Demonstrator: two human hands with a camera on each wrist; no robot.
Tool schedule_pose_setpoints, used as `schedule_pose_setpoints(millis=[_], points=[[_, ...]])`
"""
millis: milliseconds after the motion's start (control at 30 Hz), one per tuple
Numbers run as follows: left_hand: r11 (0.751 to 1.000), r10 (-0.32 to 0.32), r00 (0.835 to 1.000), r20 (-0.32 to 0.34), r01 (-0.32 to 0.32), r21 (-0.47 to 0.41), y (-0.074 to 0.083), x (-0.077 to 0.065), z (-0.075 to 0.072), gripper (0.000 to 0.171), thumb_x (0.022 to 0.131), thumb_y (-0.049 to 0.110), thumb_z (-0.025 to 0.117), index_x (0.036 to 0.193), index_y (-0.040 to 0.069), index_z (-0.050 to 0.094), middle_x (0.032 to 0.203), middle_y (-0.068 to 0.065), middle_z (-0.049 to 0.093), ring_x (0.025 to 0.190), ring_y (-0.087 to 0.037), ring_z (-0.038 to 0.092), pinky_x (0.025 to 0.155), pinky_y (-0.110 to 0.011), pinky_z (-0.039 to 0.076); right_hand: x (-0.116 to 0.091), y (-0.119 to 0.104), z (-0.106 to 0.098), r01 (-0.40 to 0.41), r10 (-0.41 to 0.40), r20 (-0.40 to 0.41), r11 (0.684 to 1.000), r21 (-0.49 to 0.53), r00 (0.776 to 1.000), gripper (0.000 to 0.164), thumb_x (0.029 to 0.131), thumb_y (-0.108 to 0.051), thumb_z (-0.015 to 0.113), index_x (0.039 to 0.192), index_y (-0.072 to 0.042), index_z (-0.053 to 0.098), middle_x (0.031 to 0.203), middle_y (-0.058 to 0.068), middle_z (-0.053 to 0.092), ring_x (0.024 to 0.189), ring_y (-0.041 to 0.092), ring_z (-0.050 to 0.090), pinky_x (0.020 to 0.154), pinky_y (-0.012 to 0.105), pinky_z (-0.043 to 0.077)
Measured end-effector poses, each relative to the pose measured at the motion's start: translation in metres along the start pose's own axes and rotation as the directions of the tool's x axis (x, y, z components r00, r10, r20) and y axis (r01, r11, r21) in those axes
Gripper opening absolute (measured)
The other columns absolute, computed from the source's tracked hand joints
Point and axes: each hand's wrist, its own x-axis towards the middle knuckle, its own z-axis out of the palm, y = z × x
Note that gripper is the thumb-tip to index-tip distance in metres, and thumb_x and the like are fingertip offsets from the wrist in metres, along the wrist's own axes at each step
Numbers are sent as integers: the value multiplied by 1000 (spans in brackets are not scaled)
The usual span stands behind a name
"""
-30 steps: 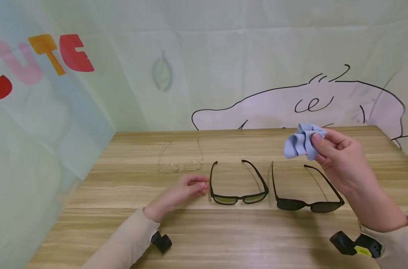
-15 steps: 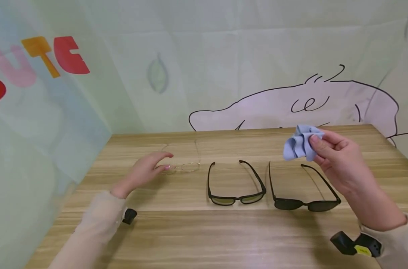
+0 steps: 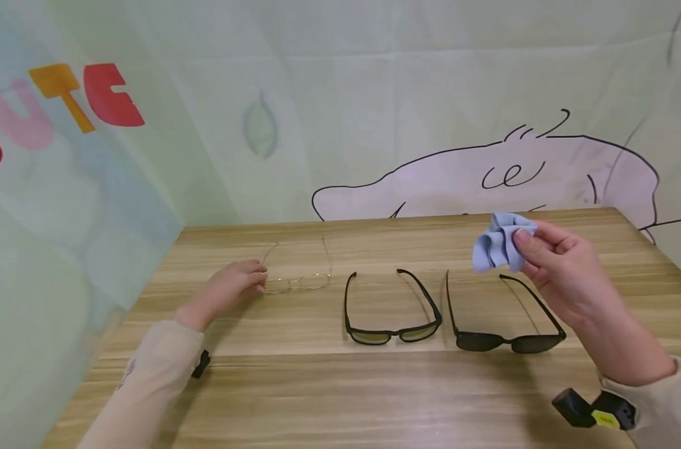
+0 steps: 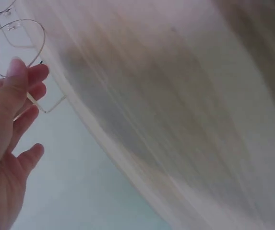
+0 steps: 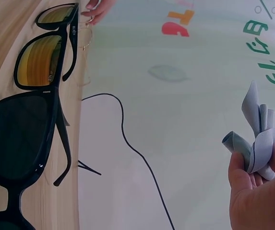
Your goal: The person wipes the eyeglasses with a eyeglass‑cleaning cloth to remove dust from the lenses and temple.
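Observation:
My left hand point(image 3: 228, 289) is at the left end of the thin wire-framed eyeglasses point(image 3: 294, 282), which stand on the table with their temples spread toward the back. In the left wrist view, thumb and fingers pinch the eyeglasses' frame point(image 4: 17, 48) near the hinge, partly hiding it. Raised at the right, my right hand point(image 3: 573, 277) holds a bunched light-blue cloth point(image 3: 500, 243) between thumb and fingers. Black sunglasses with yellowish lenses point(image 3: 370, 337) stand mid-table. Sunglasses with dark lenses point(image 3: 478, 341) are to their right, below and in front of the cloth.
A wood-grain table point(image 3: 329, 393) carries all three pairs. Printed fabric point(image 3: 340, 125) hangs along its back edge and left side. Each sleeve bears a black wrist camera, the right one point(image 3: 595, 410) with a yellow label.
My left hand has moved left from beside the middle sunglasses to the wire eyeglasses, and its fingers have closed at their left end. The right hand still holds the cloth; the view shifted slightly.

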Motion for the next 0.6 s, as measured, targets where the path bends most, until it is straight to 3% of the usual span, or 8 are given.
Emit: schedule_pose_setpoints(millis=[167, 300, 400, 500, 600], points=[[994, 112, 992, -66, -110, 22, 2, 2, 3, 10, 76, 2, 72, 77, 4, 62, 78, -5, 59, 76, -22, 59, 73, -40, 50, 1, 1, 0, -14, 14, -3, 1000, -10, 1000, 20, 91, 5, 52, 97, 0, 70, 86, 10, 70, 74, 14, 67, 66, 24, 54], [998, 67, 996, -66, -66, 14, 12, 8, -3, 15, 79, -1, 70, 74, 6, 57, 70, 1, 48, 65, -14, 47, 62, -33, 45, 1, 1, -1, -32, 32, 3, 999, -12, 999, 20, 92, 4, 52, 98, -1, 70, 87, 9, 69, 76, 14, 67, 68, 24, 54], [1000, 27, 996, -82, -28, -14, 22, 15, -10, 19, 89, 5, 61, 73, 8, 52, 68, 4, 40, 64, -11, 38, 59, -29, 38, 2, 2, -1, -32, 32, 13, 999, -16, 999, 20, 92, 4, 51, 98, -1, 70, 87, 9, 69, 77, 14, 67, 70, 25, 54], [998, 44, 988, -151, -49, -31, 31, 23, -15, 24, 97, 14, 49, 75, 8, 49, 69, 2, 38, 65, -12, 35, 59, -29, 35, 2, 4, -1, -26, 27, 20, 999, -34, 999, 20, 91, 5, 52, 98, -1, 70, 87, 9, 69, 77, 14, 67, 70, 24, 53], [995, 81, 964, -253, -92, -34, 41, 32, -20, 30, 101, 22, 40, 78, 5, 50, 70, 1, 39, 65, -14, 36, 60, -30, 34, 2, 6, 1, -3, 5, 23, 997, -73, 1000, 20, 91, 5, 53, 98, -2, 70, 87, 8, 70, 78, 13, 67, 71, 23, 53]])
